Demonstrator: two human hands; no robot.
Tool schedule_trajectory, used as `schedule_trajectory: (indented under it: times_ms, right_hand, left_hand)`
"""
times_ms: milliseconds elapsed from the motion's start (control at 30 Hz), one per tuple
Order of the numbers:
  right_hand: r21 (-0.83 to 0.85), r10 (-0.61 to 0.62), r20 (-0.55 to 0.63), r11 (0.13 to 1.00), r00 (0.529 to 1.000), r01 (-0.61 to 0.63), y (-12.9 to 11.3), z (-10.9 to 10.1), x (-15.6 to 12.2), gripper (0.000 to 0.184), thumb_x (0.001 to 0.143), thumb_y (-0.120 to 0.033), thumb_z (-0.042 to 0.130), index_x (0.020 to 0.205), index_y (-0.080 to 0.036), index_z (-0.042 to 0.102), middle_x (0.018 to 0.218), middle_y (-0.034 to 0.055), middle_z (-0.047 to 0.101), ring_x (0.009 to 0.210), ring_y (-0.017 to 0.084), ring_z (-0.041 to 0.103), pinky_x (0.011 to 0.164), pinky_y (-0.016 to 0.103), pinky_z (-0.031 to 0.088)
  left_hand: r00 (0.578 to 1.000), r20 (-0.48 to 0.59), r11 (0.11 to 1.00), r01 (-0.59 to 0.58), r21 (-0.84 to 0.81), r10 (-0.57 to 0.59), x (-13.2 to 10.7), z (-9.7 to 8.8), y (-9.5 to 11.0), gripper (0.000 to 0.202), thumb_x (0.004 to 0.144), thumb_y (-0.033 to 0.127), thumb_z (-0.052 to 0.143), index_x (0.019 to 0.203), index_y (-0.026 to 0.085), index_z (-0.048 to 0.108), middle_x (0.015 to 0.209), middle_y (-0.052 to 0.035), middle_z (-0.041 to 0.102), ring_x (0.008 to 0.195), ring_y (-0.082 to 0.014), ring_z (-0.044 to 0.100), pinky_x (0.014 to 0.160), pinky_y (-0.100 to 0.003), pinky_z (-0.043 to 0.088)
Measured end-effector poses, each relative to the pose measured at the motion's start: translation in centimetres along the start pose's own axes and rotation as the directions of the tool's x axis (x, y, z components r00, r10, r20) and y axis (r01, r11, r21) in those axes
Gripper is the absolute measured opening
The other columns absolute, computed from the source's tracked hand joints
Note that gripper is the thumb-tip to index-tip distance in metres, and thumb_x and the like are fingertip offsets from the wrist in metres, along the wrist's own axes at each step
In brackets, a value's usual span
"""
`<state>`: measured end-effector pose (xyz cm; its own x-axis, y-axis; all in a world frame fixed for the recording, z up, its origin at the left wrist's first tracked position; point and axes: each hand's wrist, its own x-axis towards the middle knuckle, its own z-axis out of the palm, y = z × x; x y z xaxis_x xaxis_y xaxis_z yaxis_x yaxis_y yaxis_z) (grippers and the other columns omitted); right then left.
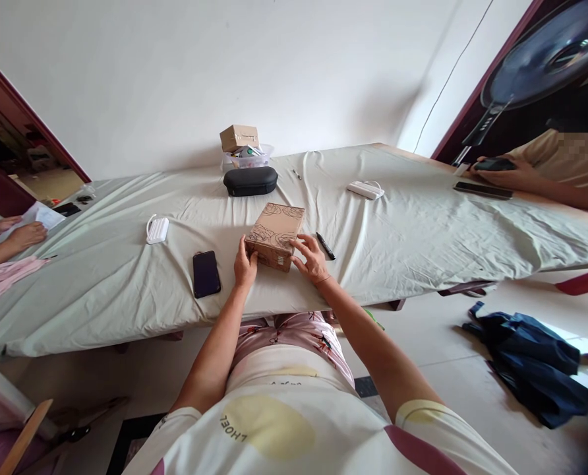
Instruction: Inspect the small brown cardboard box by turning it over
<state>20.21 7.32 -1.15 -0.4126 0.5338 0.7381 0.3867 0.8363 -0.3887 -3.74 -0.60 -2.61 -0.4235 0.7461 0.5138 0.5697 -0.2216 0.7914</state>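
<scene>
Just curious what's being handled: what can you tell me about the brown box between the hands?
The brown box looks like cardboard, with dark line drawings, perhaps roses, on its top. Closed, it lies flat and slightly askew on the pale cloth near the table's front edge. The left hand touches its near left corner, the right hand its near right side.

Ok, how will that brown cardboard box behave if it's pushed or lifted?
The brown cardboard box looks stiff, flat-sided and low, so it probably won't roll or tip. On the wrinkled cloth it may drag rather than slide.
</scene>
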Motion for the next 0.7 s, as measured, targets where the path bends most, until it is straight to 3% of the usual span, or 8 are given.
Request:
schedule_trajectory:
  times_ms: [100, 167, 267, 367, 500, 700]
  right_hand:
    - [-0.063, -0.088, 0.047, 0.994, 0.995, 0.091, -0.7, 0.1, -0.1, 0.043, 0.104, -0.049, 0.055, 0.141, -0.032, 0.067, 0.134, 0.0131, 0.061, 0.103, 0.024, 0.067, 0.095, 0.044, 0.062]
    - [-0.088, -0.122, 0.069, 0.988, 0.990, 0.128, -1.0, 0.2, -0.2, 0.040, 0.105, -0.040, 0.054, 0.142, -0.033, 0.067, 0.129, 0.0122, 0.063, 0.101, 0.023, 0.067, 0.095, 0.042, 0.061]
    - [-0.128, -0.150, 0.097, 0.978, 0.984, 0.162, -1.3, 0.5, -0.3, 0.040, 0.105, -0.033, 0.051, 0.141, -0.034, 0.067, 0.124, 0.0115, 0.065, 0.101, 0.023, 0.066, 0.094, 0.040, 0.060]
    - [-0.187, -0.189, 0.114, 0.960, 0.975, 0.207, -1.3, 0.8, -0.3, 0.042, 0.106, -0.028, 0.046, 0.141, -0.033, 0.068, 0.116, 0.0113, 0.068, 0.098, 0.022, 0.066, 0.090, 0.038, 0.059]
    - [-0.258, -0.224, 0.133, 0.933, 0.966, 0.252, -1.2, 1.2, -0.3, 0.043, 0.107, -0.027, 0.044, 0.143, -0.030, 0.067, 0.106, 0.0103, 0.070, 0.092, 0.021, 0.065, 0.083, 0.034, 0.057]
    - [-0.281, -0.226, 0.114, 0.927, 0.968, 0.249, -1.1, 1.5, -0.1, 0.043, 0.108, -0.025, 0.044, 0.146, -0.029, 0.064, 0.106, 0.0091, 0.069, 0.092, 0.020, 0.065, 0.081, 0.031, 0.056]
  left_hand:
    - [0.996, -0.064, 0.997, -0.059, 0.050, 0.062, -0.1, -0.2, 0.4, 0.067, 0.103, 0.032, 0.050, 0.166, 0.019, 0.030, 0.167, -0.0183, 0.043, 0.155, -0.0299, 0.045, 0.128, -0.048, 0.039]
    - [0.990, -0.067, 0.988, -0.119, 0.097, 0.126, -0.2, -0.3, 1.0, 0.060, 0.104, 0.035, 0.046, 0.161, 0.019, 0.042, 0.171, -0.0177, 0.036, 0.160, -0.0311, 0.036, 0.132, -0.050, 0.032]
    - [0.976, -0.011, 0.962, -0.211, 0.173, 0.216, -0.4, -0.5, 2.0, 0.052, 0.104, 0.046, 0.047, 0.148, 0.022, 0.061, 0.175, -0.0145, 0.030, 0.166, -0.0352, 0.021, 0.134, -0.056, 0.022]
    - [0.960, 0.047, 0.928, -0.277, 0.249, 0.274, -0.9, -0.5, 3.1, 0.060, 0.095, 0.060, 0.063, 0.144, 0.024, 0.066, 0.176, -0.0156, 0.027, 0.167, -0.0424, 0.007, 0.132, -0.067, 0.011]
    - [0.921, 0.126, 0.875, -0.389, 0.287, 0.368, -1.4, 0.1, 3.6, 0.078, 0.080, 0.066, 0.079, 0.144, 0.023, 0.065, 0.173, -0.0213, 0.030, 0.165, -0.0463, 0.015, 0.130, -0.070, 0.009]
    - [0.827, 0.123, 0.783, -0.559, 0.272, 0.548, -1.0, 1.1, 2.0, 0.050, 0.097, 0.048, 0.061, 0.138, 0.019, 0.063, 0.170, -0.0202, 0.037, 0.165, -0.0366, 0.023, 0.131, -0.063, 0.024]
